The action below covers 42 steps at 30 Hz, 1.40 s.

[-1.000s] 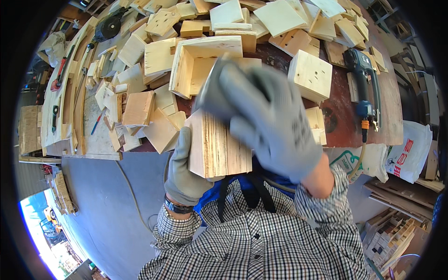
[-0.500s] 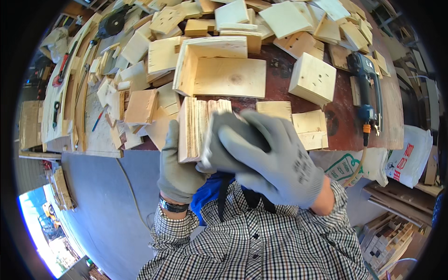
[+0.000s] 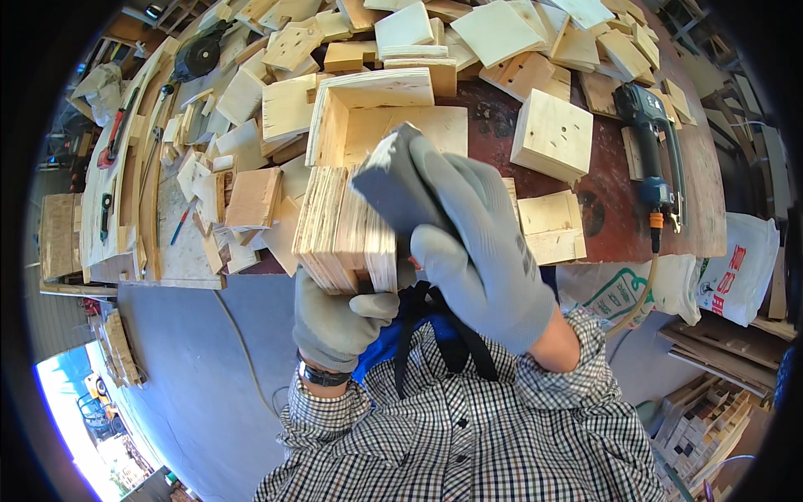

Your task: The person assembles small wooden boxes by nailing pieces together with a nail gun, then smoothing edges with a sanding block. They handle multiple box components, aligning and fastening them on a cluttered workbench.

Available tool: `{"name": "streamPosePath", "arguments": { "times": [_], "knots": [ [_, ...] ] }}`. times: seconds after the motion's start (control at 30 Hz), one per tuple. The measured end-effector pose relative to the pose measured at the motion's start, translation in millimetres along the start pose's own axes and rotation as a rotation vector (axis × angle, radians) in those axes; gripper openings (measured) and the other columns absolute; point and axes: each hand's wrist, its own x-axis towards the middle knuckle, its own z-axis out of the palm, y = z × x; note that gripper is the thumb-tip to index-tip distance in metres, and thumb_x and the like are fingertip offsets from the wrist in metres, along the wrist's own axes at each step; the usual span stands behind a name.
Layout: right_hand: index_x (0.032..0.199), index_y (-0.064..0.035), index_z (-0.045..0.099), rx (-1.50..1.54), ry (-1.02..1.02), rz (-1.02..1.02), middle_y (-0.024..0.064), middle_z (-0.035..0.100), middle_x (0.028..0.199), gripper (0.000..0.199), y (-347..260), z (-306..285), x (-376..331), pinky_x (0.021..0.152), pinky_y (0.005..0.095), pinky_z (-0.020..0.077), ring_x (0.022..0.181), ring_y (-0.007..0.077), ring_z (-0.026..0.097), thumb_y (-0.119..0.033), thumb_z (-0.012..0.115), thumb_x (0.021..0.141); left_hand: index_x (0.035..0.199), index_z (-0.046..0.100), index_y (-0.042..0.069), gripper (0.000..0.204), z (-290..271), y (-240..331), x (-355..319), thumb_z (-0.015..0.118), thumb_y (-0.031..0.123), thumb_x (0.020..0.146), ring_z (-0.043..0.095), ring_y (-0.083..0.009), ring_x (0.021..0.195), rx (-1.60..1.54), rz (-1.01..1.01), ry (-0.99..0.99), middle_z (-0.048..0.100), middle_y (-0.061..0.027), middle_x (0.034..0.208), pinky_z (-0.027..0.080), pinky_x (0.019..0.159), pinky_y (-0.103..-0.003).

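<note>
Now the grey block [image 3: 397, 192] gripped by the right hand [image 3: 485, 251] is raised, apparently between strokes, with the layered wood [image 3: 339, 217] clasped by the left hand [image 3: 330, 322] more exposed.

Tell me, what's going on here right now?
The person's gloved left hand holds a layered wooden block at a bench heaped with wood pieces. The gloved right hand grips a dark gray pad by the block's edge; contact is hard to tell. Beyond them sits an open wooden box; a dark tool lies to the right.
</note>
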Motion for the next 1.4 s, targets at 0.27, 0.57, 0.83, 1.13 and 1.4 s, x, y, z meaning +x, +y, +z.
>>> {"name": "streamPosePath", "arguments": {
  "times": [0.27,0.57,0.83,1.13,1.4],
  "knots": [
    [0.158,0.0039,0.043,0.442,-0.138,-0.075,0.0293,0.049,0.15,0.065,-20,-25,-37,0.113,0.0508,0.0417,0.132,0.0412,0.055,-0.04,0.051,0.111,0.154,0.038,-0.007,0.076,-21,16,-3,0.046,0.053,0.108,0.065,-0.0375,0.119,0.116,0.107,-0.007,0.059,-0.0272,0.142,0.056,0.068,-0.031],
    [0.158,-0.0005,0.043,-0.138,0.026,-0.153,0.0277,0.052,0.137,0.066,-12,-4,-12,0.104,0.049,0.0451,0.12,0.0391,0.056,-0.044,0.053,0.109,0.162,0.027,-0.002,0.078,-12,-12,1,0.049,0.05,0.109,0.058,-0.0471,0.129,-0.283,-0.224,-0.271,0.049,-0.0311,0.151,0.056,0.068,-0.037],
    [0.155,0.0026,0.044,-0.371,0.277,-0.092,0.0278,0.057,0.133,0.071,52,10,35,0.103,0.0521,0.0452,0.117,0.0446,0.055,-0.044,0.06,0.104,0.167,0.007,-0.004,0.088,-21,-26,-1,0.048,0.048,0.11,0.043,-0.0606,0.143,-0.452,-0.415,-0.432,0.035,-0.0387,0.158,0.063,0.078,-0.053],
    [0.148,-0.0037,0.058,-0.435,-0.003,-0.357,0.0297,0.054,0.144,0.066,0,-7,12,0.107,0.0514,0.0463,0.124,0.0457,0.057,-0.05,0.064,0.102,0.155,0.031,-0.007,0.077,-38,-34,-4,0.046,0.053,0.109,0.054,-0.0439,0.111,-0.266,-0.228,-0.359,0.05,-0.0354,0.139,0.05,0.055,-0.036],
    [0.159,0.0031,0.042,0.035,0.119,0.024,0.0203,0.059,0.14,0.065,5,-33,12,0.102,0.039,0.0494,0.12,0.0246,0.059,-0.038,0.054,0.109,0.163,0.011,-0.012,0.084,-3,-20,5,0.043,0.046,0.112,0.048,-0.0559,0.139,-0.45,-0.359,-0.387,0.042,-0.0364,0.154,0.064,0.092,-0.054]
  ]
}}
